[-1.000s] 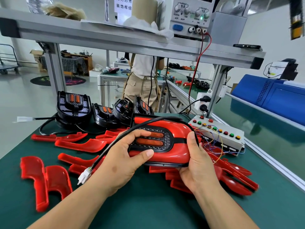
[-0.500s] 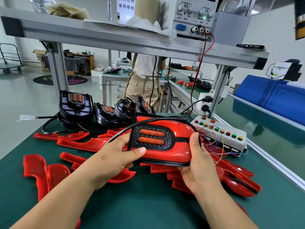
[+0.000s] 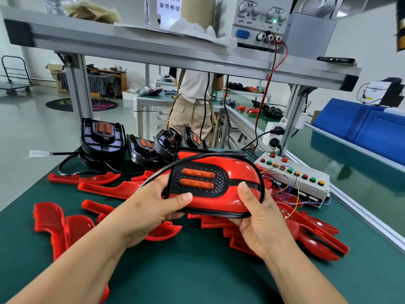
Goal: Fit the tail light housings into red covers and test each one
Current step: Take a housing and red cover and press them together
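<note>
Person (image 3: pixel 192 88) in khaki trousers stood at the next worktop (image 3: pixel 153 98). Platform trolley (image 3: pixel 15 82) far left, round floor mat (image 3: pixel 81 104) near it, blue cabinet (image 3: pixel 361 128) right.

**Green-topped bench (image 3: pixel 197 270) and its load**

Loose red covers (image 3: pixel 52 224) are strewn over the mat from 9 o'clock across to 4 o'clock. Black tail light housings (image 3: pixel 103 139) are grouped at 11 o'clock. A white connector (image 3: pixel 38 154) on a black lead is laid at 10 o'clock. A button box (image 3: pixel 306 183) is set at 2 o'clock.
</note>
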